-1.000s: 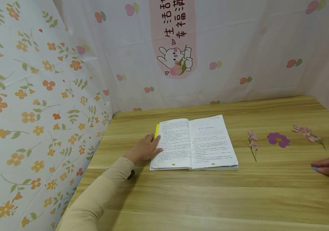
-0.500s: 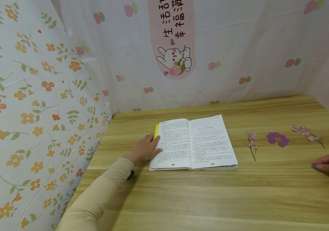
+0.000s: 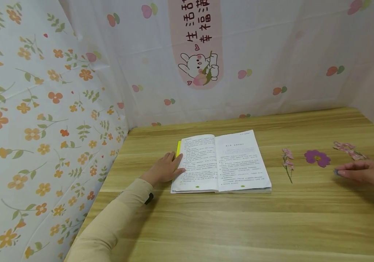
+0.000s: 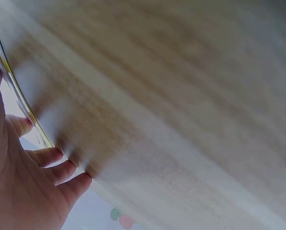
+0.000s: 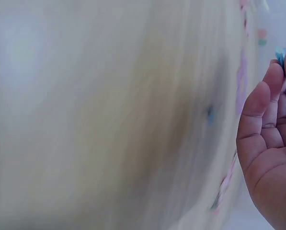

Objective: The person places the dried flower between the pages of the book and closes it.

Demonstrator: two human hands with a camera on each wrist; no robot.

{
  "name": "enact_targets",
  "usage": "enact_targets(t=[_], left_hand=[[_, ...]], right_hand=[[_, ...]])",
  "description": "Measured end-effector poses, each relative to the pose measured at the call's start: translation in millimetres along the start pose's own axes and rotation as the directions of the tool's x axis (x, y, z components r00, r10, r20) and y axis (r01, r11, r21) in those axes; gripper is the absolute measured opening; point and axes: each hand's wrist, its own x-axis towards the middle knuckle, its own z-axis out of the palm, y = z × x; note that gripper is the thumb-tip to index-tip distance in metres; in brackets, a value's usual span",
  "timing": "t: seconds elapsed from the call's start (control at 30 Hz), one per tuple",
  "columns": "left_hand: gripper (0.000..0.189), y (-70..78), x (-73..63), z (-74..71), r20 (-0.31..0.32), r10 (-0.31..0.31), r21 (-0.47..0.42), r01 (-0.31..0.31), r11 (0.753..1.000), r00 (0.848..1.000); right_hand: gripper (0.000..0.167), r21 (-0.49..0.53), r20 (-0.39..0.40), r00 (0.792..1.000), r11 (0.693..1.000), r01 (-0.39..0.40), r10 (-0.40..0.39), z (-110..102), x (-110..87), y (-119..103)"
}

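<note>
An open book (image 3: 219, 165) with printed pages lies on the wooden table. My left hand (image 3: 164, 169) rests at its left edge, with a thumb and a finger over the left page. In the left wrist view the left hand (image 4: 37, 172) has its fingertips touching the tabletop beside the book's edge. At the right, my right hand (image 3: 368, 174) pinches a small blue flower (image 3: 337, 171) between thumb and fingers, just above the table. The right wrist view shows this blue flower (image 5: 280, 51) at the fingertips, partly hidden by them.
Right of the book lie a pink flower sprig (image 3: 287, 163), a flat purple flower (image 3: 317, 158) and a second pink sprig (image 3: 349, 150), partly behind the right hand. A patterned cloth (image 3: 265, 54) hangs along the table's back and sides.
My right hand has moved left and slightly away from me with the blue flower, coming near the purple flower. The left hand and the book stay where they were.
</note>
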Motion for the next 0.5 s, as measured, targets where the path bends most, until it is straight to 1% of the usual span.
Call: enact_targets(t=[0.1,0.2,0.27,0.33,0.4,0.5], left_hand=[[0.068,0.3,0.3,-0.3,-0.003,0.001,-0.006,-0.001,1.0,1.0],[0.068,0.1,0.7,0.2,0.004,-0.004,0.0,0.004,1.0,1.0],[0.068,-0.2,0.8,0.9,0.006,-0.006,0.0,0.006,1.0,1.0],[0.068,-0.3,1.0,1.2,0.009,-0.004,-0.001,0.004,1.0,1.0],[0.067,-0.5,1.2,1.6,0.003,0.005,-0.007,-0.005,1.0,1.0],[0.067,-0.9,1.5,2.0,-0.001,0.014,-0.012,-0.014,1.0,1.0]], right_hand=[[0.041,-0.018,0.047,0.998,0.999,0.044,-0.043,5,4.6,-21],[0.039,0.008,0.079,0.991,0.994,0.109,-0.109,12,11.7,-39],[0.037,0.067,0.085,0.985,0.988,0.142,-0.148,18,18.0,-50],[0.036,0.139,0.098,0.982,0.979,0.148,-0.163,25,25.2,-63],[0.039,0.217,0.121,0.98,0.967,0.131,-0.16,31,32.2,-76],[0.044,0.334,0.166,0.973,0.938,0.096,-0.159,40,41.9,-98]])
